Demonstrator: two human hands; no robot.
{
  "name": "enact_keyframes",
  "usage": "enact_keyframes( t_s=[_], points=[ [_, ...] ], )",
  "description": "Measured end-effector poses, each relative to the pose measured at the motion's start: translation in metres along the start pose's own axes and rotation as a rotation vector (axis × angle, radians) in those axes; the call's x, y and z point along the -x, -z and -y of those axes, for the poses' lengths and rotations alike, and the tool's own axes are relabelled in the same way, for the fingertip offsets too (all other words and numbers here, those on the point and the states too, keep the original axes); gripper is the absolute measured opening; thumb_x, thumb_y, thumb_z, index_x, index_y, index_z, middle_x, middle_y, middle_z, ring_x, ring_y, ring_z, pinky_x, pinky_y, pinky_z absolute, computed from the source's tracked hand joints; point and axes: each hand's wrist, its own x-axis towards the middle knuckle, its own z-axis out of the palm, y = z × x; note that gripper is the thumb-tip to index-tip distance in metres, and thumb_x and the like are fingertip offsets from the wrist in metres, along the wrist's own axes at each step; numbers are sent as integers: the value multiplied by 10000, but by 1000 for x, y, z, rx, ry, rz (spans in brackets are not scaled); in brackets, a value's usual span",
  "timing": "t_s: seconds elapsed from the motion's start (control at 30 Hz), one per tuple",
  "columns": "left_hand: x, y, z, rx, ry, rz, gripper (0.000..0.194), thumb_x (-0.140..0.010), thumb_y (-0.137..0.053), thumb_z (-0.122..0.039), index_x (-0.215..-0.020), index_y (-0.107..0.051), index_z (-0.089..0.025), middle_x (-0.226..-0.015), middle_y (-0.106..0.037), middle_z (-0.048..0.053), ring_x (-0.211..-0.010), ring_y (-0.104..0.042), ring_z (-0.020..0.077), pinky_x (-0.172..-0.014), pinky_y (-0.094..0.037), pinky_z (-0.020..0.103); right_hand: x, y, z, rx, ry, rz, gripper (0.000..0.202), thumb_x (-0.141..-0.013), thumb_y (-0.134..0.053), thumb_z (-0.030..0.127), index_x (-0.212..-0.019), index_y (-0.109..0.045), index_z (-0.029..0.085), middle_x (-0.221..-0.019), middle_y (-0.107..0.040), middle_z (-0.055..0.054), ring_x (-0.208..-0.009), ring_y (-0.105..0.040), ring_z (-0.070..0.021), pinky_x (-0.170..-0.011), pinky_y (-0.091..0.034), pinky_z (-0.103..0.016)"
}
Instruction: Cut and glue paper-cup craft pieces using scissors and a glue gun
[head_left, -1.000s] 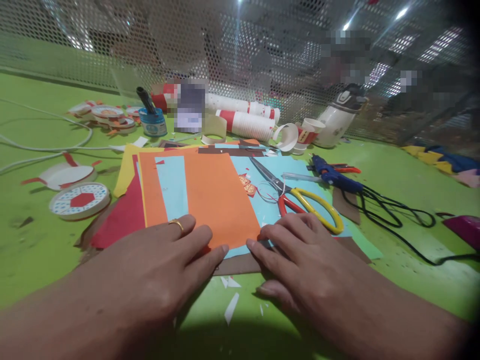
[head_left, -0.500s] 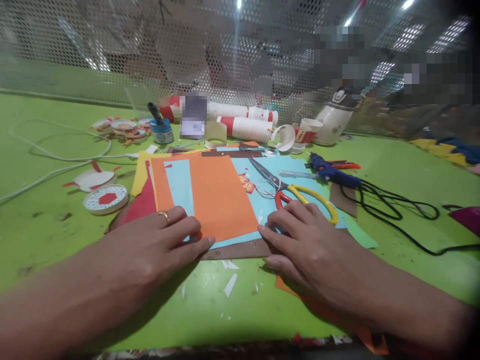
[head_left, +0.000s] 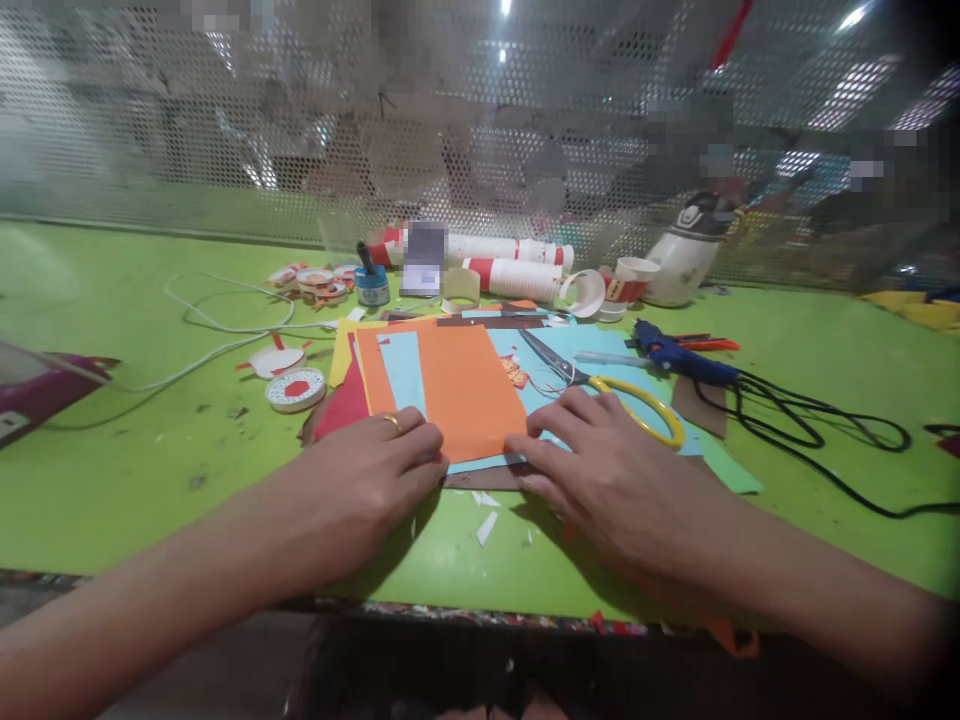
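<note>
An orange sheet of paper [head_left: 472,390] lies on a pile of coloured sheets in front of me. My left hand [head_left: 375,480], with a ring on one finger, is closed at its lower left corner, fingers curled. At the lower right corner my right hand [head_left: 592,460] pinches the edge, thumb beneath the fingers. The near edge between the hands looks slightly bent up. Scissors [head_left: 570,375] with a yellow handle lie just beyond my right hand, which hides part of them. Under everything are light blue sheets [head_left: 540,350] and a brown board [head_left: 484,481].
A blue glue gun [head_left: 675,357] with a black cord lies right. Paper cups [head_left: 517,278], a tape ring [head_left: 460,290], a blue jar [head_left: 372,288] and a white flask [head_left: 682,260] stand at the back. Decorated paper discs [head_left: 295,390] and a white cable [head_left: 202,350] are left.
The camera view has shifted, so the table's front edge and a purple object at left now show. Both hands stay at the orange sheet's near corners; the left fingers have drawn in slightly.
</note>
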Motion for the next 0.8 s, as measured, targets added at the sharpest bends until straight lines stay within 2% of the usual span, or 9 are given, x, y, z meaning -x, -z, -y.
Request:
enact_keyframes(
  t_s=[0.03, 0.1, 0.2, 0.33, 0.53, 0.63, 0.73, 0.8],
  points=[
    [-3, 0, -2, -14, 5, 10, 300, -867, -414, -68, -1053, -642, -126, -864, -600, 113, -825, -525, 233, -733, -450, 361, -3, 1, 2, -15, 28, 8, 218, -955, -414, 208, -1064, -601, 188, -962, -576, -87, -881, -420, -254, -771, -316, -417],
    [-8, -2, -6, -52, 8, 31, 290, -848, -426, -64, -1044, -636, -100, -844, -593, 116, -805, -518, 242, -709, -446, 371, -8, 2, 6, -51, 80, 50, 283, -884, -475, 113, -1137, -574, 191, -954, -576, -72, -846, -423, -231, -759, -315, -399],
    [-13, -5, -12, -95, 21, 50, 285, -831, -448, -69, -1053, -626, -87, -851, -583, 115, -783, -502, 244, -686, -439, 375, -13, -3, 6, -94, 108, 101, 336, -817, -518, 80, -1127, -584, 191, -969, -572, -72, -842, -435, -222, -734, -315, -384],
    [-13, -8, -17, -133, 17, 40, 258, -848, -456, -85, -1037, -632, -80, -842, -567, 116, -793, -493, 248, -687, -437, 379, -16, -9, 3, -82, 130, 93, 336, -832, -505, 89, -1139, -590, 197, -1010, -562, -84, -878, -448, -229, -721, -312, -381],
    [-11, -9, -22, -143, 37, 25, 227, -834, -466, -60, -963, -652, -75, -828, -557, 120, -800, -484, 250, -715, -447, 388, -10, -6, 4, -60, 131, 78, 357, -854, -474, 65, -1164, -586, 202, -1015, -576, -79, -882, -457, -229, -720, -324, -370],
    [-7, -12, -25, -116, 90, -3, 253, -823, -471, -61, -1010, -639, -83, -877, -563, 130, -811, -494, 251, -725, -460, 393, -2, -3, -2, -52, 108, 72, 300, -804, -535, 76, -1064, -620, 199, -1000, -591, -72, -885, -452, -235, -749, -334, -379],
    [-3, -15, -22, -45, 158, -46, 327, -823, -459, -51, -1097, -621, -126, -950, -574, 129, -862, -524, 251, -747, -472, 386, 3, -3, -14, -51, 79, 18, 348, -735, -581, 46, -1055, -624, 177, -1061, -582, -95, -926, -446, -243, -783, -355, -372],
    [-3, -14, -17, 43, 231, -67, 393, -850, -427, -54, -1186, -592, -173, -982, -588, 113, -866, -554, 230, -723, -476, 351, 2, -3, -22, -20, 51, -43, 339, -772, -542, 20, -1078, -627, 137, -1058, -585, -123, -926, -443, -240, -780, -367, -357]
  ],
)
